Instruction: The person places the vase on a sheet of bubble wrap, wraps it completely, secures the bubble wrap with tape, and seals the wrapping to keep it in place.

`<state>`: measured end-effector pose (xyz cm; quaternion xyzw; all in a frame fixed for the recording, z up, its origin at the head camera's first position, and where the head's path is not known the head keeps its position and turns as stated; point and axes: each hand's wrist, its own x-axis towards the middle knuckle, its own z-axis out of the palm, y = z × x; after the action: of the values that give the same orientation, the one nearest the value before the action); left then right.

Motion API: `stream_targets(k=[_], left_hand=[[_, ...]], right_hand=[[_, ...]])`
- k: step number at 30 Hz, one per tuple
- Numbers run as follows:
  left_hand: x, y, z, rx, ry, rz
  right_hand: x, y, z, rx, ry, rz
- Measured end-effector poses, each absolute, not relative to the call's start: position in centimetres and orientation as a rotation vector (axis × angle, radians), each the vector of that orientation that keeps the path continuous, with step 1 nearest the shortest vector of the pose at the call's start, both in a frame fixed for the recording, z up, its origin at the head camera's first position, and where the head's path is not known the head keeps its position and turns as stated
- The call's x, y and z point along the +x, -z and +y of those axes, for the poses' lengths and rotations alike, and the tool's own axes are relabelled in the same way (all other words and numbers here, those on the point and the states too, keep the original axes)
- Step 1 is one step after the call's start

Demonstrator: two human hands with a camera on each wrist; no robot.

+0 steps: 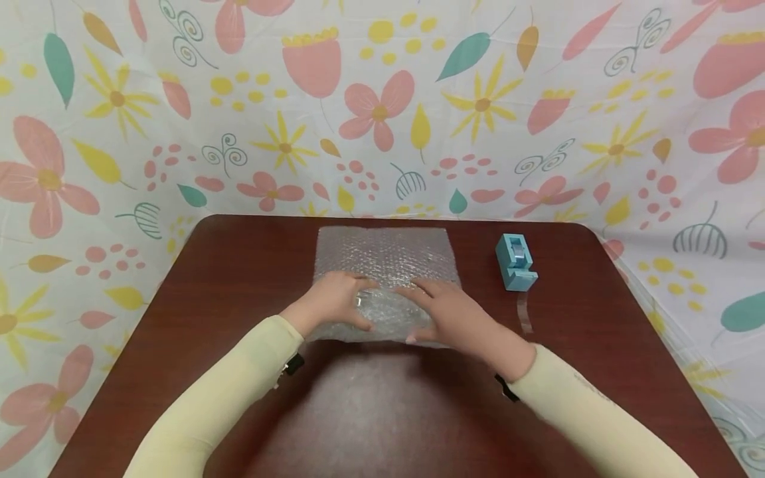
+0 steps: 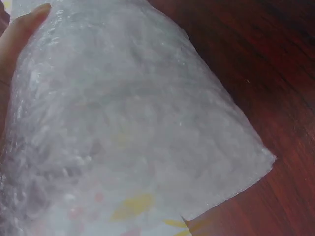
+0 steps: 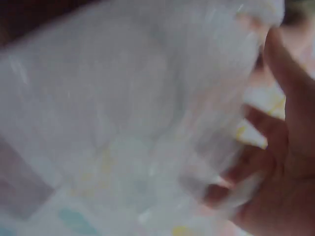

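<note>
A sheet of clear bubble wrap (image 1: 385, 255) lies in the middle of the dark red table (image 1: 239, 265), its near edge rolled up into a bundle. My left hand (image 1: 331, 299) grips the left part of that roll, fingers curled over it. My right hand (image 1: 451, 309) holds the right part, fingers laid across the top. The left wrist view is filled by bubble wrap (image 2: 133, 123) with a fingertip (image 2: 19, 34) at its upper left edge. In the blurred right wrist view, bubble wrap (image 3: 123, 108) covers the curled fingers of my right hand (image 3: 280, 162). What is inside the roll is hidden.
A light blue tape dispenser (image 1: 515, 261) stands on the table right of the wrap. A strip of clear tape (image 1: 524, 313) lies just in front of it. A flowered cloth (image 1: 382, 106) hangs behind and around the table. Bare tabletop (image 1: 382, 411) lies between my forearms.
</note>
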<state>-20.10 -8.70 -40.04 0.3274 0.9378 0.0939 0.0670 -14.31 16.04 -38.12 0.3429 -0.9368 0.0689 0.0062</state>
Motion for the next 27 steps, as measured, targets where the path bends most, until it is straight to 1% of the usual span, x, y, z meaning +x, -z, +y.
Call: stream_targets(k=[3,6,9,12,18,21,27], left_hand=[[-20.6,40.2,-9.2,0.975,-0.332,2.818],[-21.0,40.3,-9.7,0.952,-0.399,2.789],[-21.4,40.3,-10.0,0.939,-0.437,2.759],[-21.7,40.3,-10.0,0.945,-0.437,2.733],[-21.9,40.2,-9.9,0.974,-0.435,2.722],[-21.8,40.2,-9.8,0.991,-0.427,2.725],[-21.6,40.1,-9.7,1.012,-0.418,2.712]], right_hand=[[-11.2,39.8,15.7,1.070,-0.090,-2.692],[-8.5,42.6,15.6,1.088,0.080,-2.519],[-7.4,45.3,15.8,1.071,0.241,-2.395],[-7.6,47.1,16.0,0.987,0.358,-2.301],[-9.9,48.5,16.2,0.876,0.469,-2.202],[-10.7,49.0,16.3,0.857,0.496,-2.187],[-11.4,48.5,16.0,0.889,0.482,-2.193]])
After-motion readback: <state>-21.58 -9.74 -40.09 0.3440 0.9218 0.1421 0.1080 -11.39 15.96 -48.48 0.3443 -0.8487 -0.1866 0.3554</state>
